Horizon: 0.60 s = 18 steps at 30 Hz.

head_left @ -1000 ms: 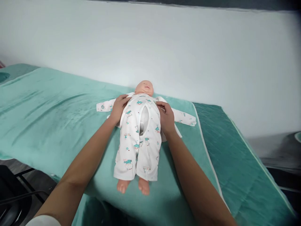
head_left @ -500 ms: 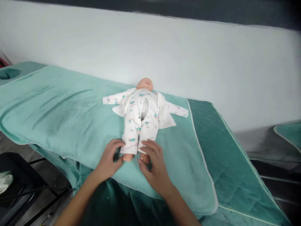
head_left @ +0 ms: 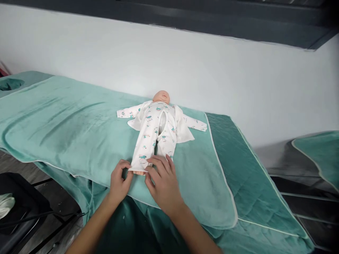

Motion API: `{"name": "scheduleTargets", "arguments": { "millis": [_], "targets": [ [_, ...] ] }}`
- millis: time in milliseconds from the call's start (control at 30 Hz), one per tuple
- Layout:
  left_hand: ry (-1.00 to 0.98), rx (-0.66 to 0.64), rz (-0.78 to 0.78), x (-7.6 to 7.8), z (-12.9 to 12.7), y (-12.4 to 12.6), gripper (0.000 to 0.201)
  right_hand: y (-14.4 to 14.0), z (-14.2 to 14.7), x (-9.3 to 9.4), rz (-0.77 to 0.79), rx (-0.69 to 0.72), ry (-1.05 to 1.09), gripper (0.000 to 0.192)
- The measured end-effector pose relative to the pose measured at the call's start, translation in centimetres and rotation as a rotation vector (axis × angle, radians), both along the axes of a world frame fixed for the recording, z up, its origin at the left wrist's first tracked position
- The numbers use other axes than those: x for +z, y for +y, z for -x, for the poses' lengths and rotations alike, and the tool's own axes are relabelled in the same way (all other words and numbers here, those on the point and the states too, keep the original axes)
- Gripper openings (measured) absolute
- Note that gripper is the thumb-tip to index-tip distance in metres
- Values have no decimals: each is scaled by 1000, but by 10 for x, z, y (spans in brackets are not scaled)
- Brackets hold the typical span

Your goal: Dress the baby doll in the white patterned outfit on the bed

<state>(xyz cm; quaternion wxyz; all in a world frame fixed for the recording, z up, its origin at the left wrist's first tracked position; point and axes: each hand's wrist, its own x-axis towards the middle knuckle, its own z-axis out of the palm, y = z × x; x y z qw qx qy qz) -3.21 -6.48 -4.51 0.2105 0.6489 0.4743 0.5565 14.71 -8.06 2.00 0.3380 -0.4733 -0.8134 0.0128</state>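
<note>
Fingers (head_left: 125,164) and thumb of the left hand (head_left: 120,180) pinch one corner of a trouser hem (head_left: 137,169) in the head view, while the thumb and forefinger of the right hand (head_left: 164,185) close on its opposite corner, the other right fingers curved and slightly fanned. Between the hands the hem is drawn straight, with toes (head_left: 138,173) showing just under it. Taking the belly of the doll (head_left: 161,96) as the clock's centre, the left hand is at 7 o'clock and the right at 6. That doll lies on its back near the middle, head towards 12 o'clock, in white patterned trousers (head_left: 145,141); the leg on the 5 o'clock side is partly hidden behind the right hand. Under it, an open jacket (head_left: 184,132) is spread out, sleeves pointing to 10 and 3 o'clock. All this rests on a pale green blanket (head_left: 79,120), with a darker quilted cover (head_left: 235,158) beyond its edge at 4 o'clock. A white wall (head_left: 159,60) rises at 12 o'clock, and a black chair (head_left: 29,190) stands well apart at 8, bearing a pale cloth (head_left: 6,204).
</note>
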Motion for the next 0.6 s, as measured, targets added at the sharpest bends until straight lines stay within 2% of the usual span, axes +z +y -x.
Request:
{"name": "scheduleTargets", "arguments": {
  "millis": [67, 133, 267, 400, 500, 600],
  "targets": [
    [19, 35, 36, -2, 3, -3, 14, -4, -7, -4, 9, 6, 34, 20],
    [53, 51, -7, 2, 4, -5, 17, -7, -20, -12, 11, -36, 110, 27],
    [163, 15, -184, 26, -10, -5, 24, -7, -47, -36, 28, -217, 250, 36],
    [403, -102, -265, 52, -38, 5, 25, 1, -57, -55, 93, -307, 225, 30],
    [678, -169, -197, 61, -55, 15, 20, 9, -57, -56, 107, -295, 212, 19],
    [808, -188, -139, 62, -63, 22, 12, 12, -59, -47, 79, -199, 284, 16]
  ]
}}
